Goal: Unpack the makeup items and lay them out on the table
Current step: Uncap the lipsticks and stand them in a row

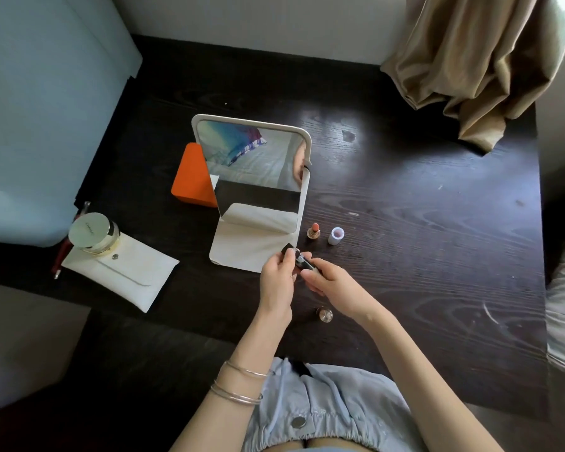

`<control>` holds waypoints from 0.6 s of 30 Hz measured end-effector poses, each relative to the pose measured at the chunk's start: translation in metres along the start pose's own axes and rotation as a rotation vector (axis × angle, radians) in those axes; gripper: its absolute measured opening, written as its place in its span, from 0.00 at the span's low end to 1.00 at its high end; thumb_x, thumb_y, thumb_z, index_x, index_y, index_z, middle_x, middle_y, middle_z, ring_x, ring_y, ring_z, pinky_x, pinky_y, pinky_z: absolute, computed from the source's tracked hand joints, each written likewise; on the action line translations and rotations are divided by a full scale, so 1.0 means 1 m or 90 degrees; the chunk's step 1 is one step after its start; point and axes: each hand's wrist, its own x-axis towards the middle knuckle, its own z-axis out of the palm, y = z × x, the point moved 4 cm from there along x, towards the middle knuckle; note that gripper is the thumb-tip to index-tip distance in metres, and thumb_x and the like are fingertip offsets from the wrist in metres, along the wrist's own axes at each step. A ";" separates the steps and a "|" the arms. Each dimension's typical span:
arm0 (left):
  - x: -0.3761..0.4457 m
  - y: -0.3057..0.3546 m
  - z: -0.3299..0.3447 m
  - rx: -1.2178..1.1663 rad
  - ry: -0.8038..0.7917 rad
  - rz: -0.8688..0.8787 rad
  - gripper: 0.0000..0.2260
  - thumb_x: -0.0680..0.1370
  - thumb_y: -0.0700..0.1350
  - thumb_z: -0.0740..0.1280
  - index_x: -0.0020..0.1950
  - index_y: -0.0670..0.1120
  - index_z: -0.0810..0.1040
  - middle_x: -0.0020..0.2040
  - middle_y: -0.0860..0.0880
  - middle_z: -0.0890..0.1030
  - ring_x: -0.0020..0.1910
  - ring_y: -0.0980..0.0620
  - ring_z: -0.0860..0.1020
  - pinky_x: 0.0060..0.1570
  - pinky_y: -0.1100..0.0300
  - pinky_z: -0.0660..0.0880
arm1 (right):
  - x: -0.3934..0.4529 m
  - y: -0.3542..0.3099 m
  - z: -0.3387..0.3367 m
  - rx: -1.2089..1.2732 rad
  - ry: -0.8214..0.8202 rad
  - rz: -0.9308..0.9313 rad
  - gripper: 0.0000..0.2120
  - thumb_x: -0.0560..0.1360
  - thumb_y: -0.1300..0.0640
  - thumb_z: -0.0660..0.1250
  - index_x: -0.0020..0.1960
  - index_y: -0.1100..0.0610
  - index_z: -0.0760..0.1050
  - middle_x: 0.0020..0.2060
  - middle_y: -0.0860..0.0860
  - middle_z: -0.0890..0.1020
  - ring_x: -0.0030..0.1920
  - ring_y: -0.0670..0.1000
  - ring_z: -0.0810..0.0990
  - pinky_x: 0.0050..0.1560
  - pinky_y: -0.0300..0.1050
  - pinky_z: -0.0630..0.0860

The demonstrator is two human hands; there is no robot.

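Both my hands hold a small black lipstick tube [299, 258] just in front of the mirror's base. My left hand [276, 277] pinches its upper end and my right hand [327, 282] grips its lower end. An open coral lipstick [314, 230] stands upright beside the mirror, with its white cap [336, 235] to its right. A small gold-and-clear round item [324, 314] lies under my right wrist. At the left, a white pouch [121, 272] lies flat with a gold-lidded jar [93, 234] on its corner.
A white-framed standing mirror [252, 190] is at the centre of the dark wooden table [421, 223], with an orange box [193, 177] behind it. A red pencil [62, 252] lies by the pouch. A beige curtain [477, 60] drapes onto the far right corner.
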 end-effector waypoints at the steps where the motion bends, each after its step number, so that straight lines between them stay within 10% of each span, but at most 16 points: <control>1: -0.001 0.001 -0.001 -0.015 0.019 -0.001 0.12 0.82 0.43 0.57 0.44 0.45 0.77 0.42 0.50 0.82 0.45 0.53 0.79 0.52 0.57 0.74 | 0.000 -0.003 0.002 -0.022 0.009 0.001 0.08 0.80 0.55 0.58 0.55 0.57 0.73 0.32 0.45 0.71 0.32 0.45 0.67 0.39 0.41 0.65; 9: 0.002 0.003 -0.013 -0.078 0.138 -0.053 0.09 0.76 0.47 0.69 0.48 0.41 0.76 0.45 0.44 0.81 0.45 0.51 0.81 0.52 0.55 0.78 | -0.011 -0.019 0.000 -0.430 0.086 -0.081 0.14 0.80 0.50 0.58 0.61 0.56 0.69 0.45 0.50 0.76 0.47 0.52 0.75 0.45 0.46 0.66; 13: 0.005 0.009 -0.017 -0.220 0.017 -0.088 0.07 0.79 0.46 0.63 0.49 0.42 0.73 0.46 0.43 0.82 0.46 0.51 0.83 0.56 0.55 0.77 | -0.013 -0.009 -0.002 -0.160 -0.023 -0.038 0.07 0.80 0.55 0.59 0.55 0.56 0.71 0.34 0.43 0.73 0.35 0.42 0.71 0.39 0.37 0.66; 18: 0.004 0.005 -0.026 -0.491 0.044 -0.160 0.07 0.81 0.40 0.58 0.47 0.39 0.73 0.46 0.41 0.78 0.45 0.48 0.80 0.58 0.53 0.75 | -0.013 0.005 -0.015 -0.113 -0.004 -0.024 0.07 0.78 0.58 0.63 0.56 0.57 0.74 0.48 0.50 0.81 0.50 0.51 0.79 0.55 0.44 0.73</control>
